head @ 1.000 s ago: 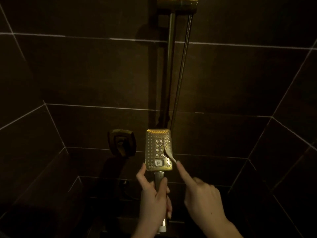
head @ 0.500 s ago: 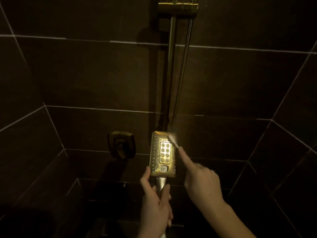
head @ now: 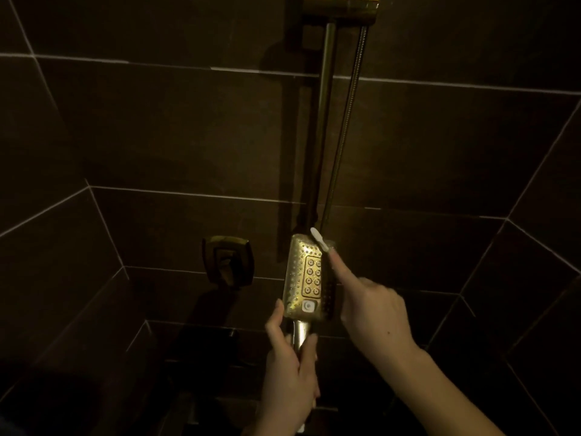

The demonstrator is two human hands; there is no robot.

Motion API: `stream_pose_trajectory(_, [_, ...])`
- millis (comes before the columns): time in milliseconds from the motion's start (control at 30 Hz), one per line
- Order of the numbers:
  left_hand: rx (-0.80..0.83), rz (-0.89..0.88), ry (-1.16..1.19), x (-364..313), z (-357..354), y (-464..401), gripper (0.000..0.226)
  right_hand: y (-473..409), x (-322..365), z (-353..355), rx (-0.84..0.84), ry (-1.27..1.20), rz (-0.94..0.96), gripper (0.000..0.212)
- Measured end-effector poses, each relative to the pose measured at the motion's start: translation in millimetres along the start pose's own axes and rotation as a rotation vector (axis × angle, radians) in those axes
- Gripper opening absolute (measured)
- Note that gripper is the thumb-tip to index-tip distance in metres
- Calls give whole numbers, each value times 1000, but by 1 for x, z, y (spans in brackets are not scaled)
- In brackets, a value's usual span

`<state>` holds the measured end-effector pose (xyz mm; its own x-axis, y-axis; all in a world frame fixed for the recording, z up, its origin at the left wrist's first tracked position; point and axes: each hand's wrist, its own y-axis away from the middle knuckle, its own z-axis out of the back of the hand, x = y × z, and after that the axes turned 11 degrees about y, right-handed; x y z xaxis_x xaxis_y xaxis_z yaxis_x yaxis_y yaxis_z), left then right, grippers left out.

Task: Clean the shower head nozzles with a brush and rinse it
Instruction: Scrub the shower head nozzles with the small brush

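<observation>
The left hand [head: 290,377] is closed around the handle [head: 298,333] of the shower head [head: 306,278], with the thumb raised along the left side just under the head. This grip keeps the head upright and turns its face toward the camera and slightly to the right, so that the nozzles are open to the brush.

The right hand [head: 374,313] holds a small white brush [head: 319,239]. The index finger is stretched out along the brush shaft, which likely steadies the tip and lets pressure be applied at a fine point. The remaining fingers are curled; how they clamp the shaft cannot be told, as the hand hides it.

The brush tip lies at the upper right corner of the shower head, at or just over the top edge. By judgement, the scrubbing step is in hand and rinsing is not yet begun; no water is visible.

Behind the head, a metal hose [head: 345,130] and a slide rail [head: 323,121] run up to a bracket [head: 341,7]. A wall fitting [head: 228,261] sits to the left on the dark tiled wall [head: 157,130].
</observation>
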<state>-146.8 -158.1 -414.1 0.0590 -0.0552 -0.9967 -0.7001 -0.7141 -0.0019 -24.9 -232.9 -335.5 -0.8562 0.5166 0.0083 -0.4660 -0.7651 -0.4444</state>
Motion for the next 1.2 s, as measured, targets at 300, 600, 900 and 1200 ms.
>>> stream_pose_trajectory(300, [39, 23, 11, 6, 3, 0, 84, 8, 9, -3, 106, 72, 126, 83])
stream_pose_trajectory(600, [117, 15, 28, 10, 17, -3, 76, 32, -14, 2, 284, 190, 371, 96])
stream_pose_trajectory(900, [159, 41, 24, 6, 15, 0, 73, 28, -30, 11, 333, 242, 369, 93])
stream_pose_trajectory(1200, [121, 71, 77, 8, 16, 0, 77, 27, -48, 15, 262, 235, 244, 94])
